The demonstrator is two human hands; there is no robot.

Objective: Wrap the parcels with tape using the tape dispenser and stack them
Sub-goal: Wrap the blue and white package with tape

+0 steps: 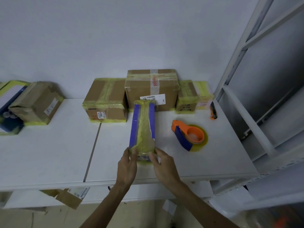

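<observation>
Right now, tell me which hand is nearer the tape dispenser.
Right. The right hand grips the near end of the blue parcel on the side towards the tape dispenser; the left hand grips its opposite side.

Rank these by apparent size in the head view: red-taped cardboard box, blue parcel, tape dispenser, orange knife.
1. red-taped cardboard box
2. blue parcel, smaller-looking even though nearer the camera
3. tape dispenser
4. orange knife, clearly smallest
</observation>
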